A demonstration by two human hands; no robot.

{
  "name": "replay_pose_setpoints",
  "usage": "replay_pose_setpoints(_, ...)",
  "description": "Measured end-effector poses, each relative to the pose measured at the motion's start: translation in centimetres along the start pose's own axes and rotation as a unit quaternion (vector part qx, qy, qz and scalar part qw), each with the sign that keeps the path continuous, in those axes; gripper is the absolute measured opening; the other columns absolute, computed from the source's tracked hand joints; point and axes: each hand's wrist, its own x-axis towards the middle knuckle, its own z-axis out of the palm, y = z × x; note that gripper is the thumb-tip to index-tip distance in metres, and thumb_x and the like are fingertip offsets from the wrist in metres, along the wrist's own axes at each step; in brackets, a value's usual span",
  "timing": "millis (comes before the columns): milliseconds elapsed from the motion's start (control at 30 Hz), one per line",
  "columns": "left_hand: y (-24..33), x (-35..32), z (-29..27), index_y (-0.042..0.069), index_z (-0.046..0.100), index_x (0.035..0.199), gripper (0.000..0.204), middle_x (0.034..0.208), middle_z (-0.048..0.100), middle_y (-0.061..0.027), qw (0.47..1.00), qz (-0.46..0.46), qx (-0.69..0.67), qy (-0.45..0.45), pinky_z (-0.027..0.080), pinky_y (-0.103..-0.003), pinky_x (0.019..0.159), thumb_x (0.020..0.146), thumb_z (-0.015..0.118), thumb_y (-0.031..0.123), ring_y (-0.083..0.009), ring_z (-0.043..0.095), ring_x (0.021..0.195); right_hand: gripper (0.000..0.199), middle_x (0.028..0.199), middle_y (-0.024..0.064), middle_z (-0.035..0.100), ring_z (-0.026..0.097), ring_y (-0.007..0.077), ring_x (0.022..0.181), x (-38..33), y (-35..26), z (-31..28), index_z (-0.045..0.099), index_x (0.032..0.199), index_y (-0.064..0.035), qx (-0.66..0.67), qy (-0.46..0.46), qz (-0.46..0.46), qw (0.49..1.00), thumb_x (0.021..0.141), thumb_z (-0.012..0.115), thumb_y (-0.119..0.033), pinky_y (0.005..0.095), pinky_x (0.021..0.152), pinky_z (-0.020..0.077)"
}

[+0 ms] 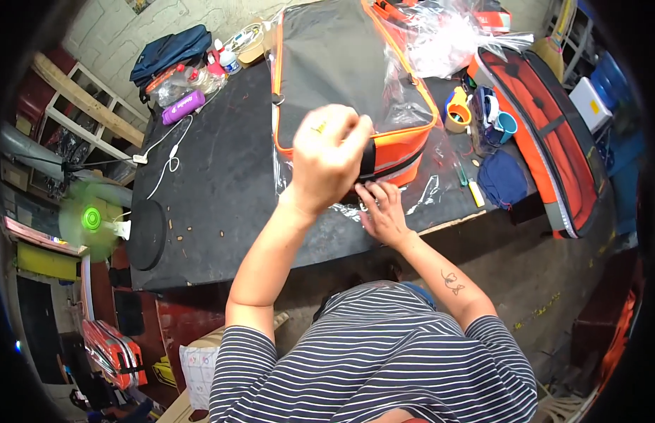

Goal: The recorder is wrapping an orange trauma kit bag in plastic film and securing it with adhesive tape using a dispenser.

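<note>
A large black and orange bag (334, 63) lies on the dark table in front of me, with clear plastic film (408, 106) over and around it. My left hand (329, 158) is raised above the bag's near edge, its fingers closed in a fist-like pinch; whatever is in it, if anything, is hidden. Lower down, my right hand (385, 211) rests with fingers apart against the bag's near side, beside the black strap and orange band. Some of the film shows loose on the table by that hand.
On the table's left are a purple bottle (183, 107), a white cable (173, 156) and a round black disc (146, 234). To the right stand an orange tape roll (458, 113), a blue cup (506, 125), dark blue cloth (502, 179) and an open orange case (546, 141). A fan (92, 218) spins at left.
</note>
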Motion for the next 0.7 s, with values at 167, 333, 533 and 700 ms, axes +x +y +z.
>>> replay_pose_setpoints(167, 1.9, -7.5, 4.2, -0.007, 0.062, 0.094, 0.029, 0.113, 0.062, -0.0155, 0.982, 0.086, -0.110, -0.130, 0.052, -0.037, 0.079, 0.070, 0.060, 0.009, -0.0289, 0.064, 0.096, 0.051, 0.129, 0.0127, 0.044, 0.041, 0.0331, 0.114, 0.8, 2.1, 1.3, 0.051, 0.122, -0.0045, -0.053, 0.068, -0.015, 0.996, 0.073, 0.064, -0.015, 0.0502, 0.098, 0.0322)
replay_pose_setpoints(333, 0.6, -12.7, 7.1, -0.005, 0.063, 0.095, 0.026, 0.118, 0.060, -0.0148, 0.993, 0.017, -0.079, -0.081, 0.050, -0.037, 0.084, 0.074, 0.057, 0.008, -0.0282, 0.061, 0.099, 0.049, 0.133, 0.0116, 0.045, 0.043, 0.0347, 0.116, -0.8, 0.7, 0.1, 0.054, 0.122, -0.0053, -0.001, 0.015, 0.016, 1.000, 0.074, 0.064, -0.010, 0.0483, 0.100, 0.0328)
replay_pose_setpoints(533, -0.4, -14.6, 8.1, 0.011, 0.066, 0.110, 0.031, 0.129, 0.055, 0.0007, 0.991, 0.052, 0.110, -0.050, 0.034, -0.034, 0.099, 0.085, 0.048, 0.018, -0.0203, 0.046, 0.119, 0.063, 0.120, 0.0133, 0.044, 0.046, 0.0332, 0.108, -5.4, 0.1, 0.1, 0.053, 0.125, -0.0116, 0.031, -0.031, 0.023, 0.999, 0.067, 0.076, -0.020, 0.0463, 0.095, 0.0367)
replay_pose_setpoints(700, -0.6, -15.1, 8.5, 0.012, 0.063, 0.115, 0.033, 0.127, 0.058, -0.0002, 0.992, 0.069, 0.081, -0.060, 0.032, -0.035, 0.104, 0.086, 0.048, 0.017, -0.0200, 0.046, 0.125, 0.014, 0.084, 0.0064, 0.053, 0.050, 0.0255, 0.084, -4.5, 1.5, 1.6, 0.062, 0.084, -0.0068, 0.010, -0.070, 0.033, 0.997, 0.072, 0.065, -0.014, 0.0376, 0.078, 0.0412)
